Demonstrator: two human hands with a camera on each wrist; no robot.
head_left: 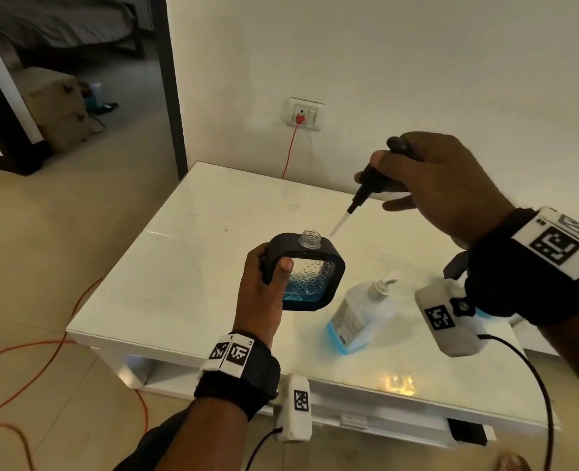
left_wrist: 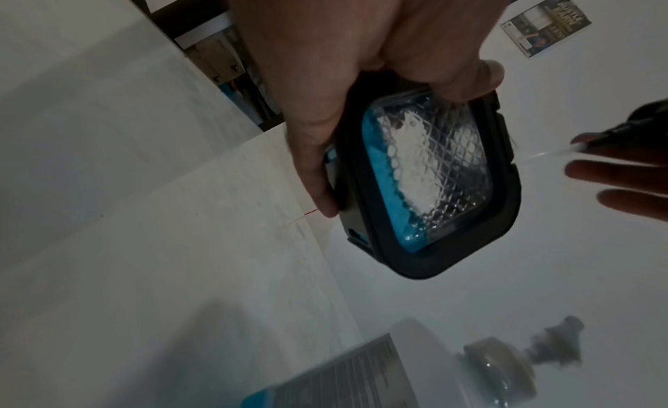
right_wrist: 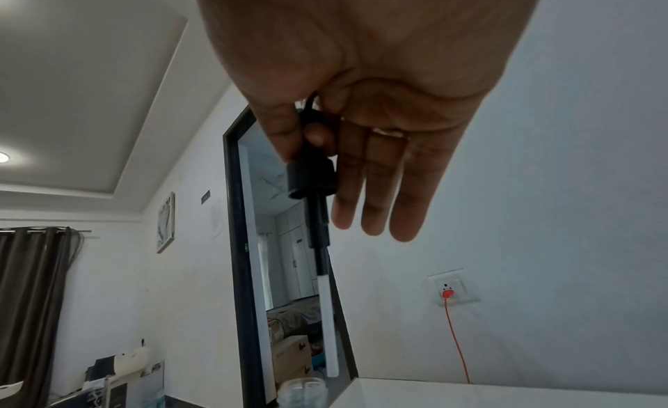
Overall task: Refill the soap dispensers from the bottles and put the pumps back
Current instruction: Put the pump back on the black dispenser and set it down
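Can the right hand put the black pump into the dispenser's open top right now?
Probably yes. The right hand pinches the black pump, its tube tip hanging just beside the dispenser's uncapped neck, which the left hand holds up. Nothing blocks the opening.

I count one soap dispenser (head_left: 310, 280) | one black pump (head_left: 369, 185) | one refill bottle (head_left: 361, 312) | one table (head_left: 213, 205) | two hands, my left hand (head_left: 264, 290) and right hand (head_left: 441, 185)

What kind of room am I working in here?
Probably a home living room: a glossy white low table, a bed through the dark-framed doorway, and brown curtains beside a framed wall picture.
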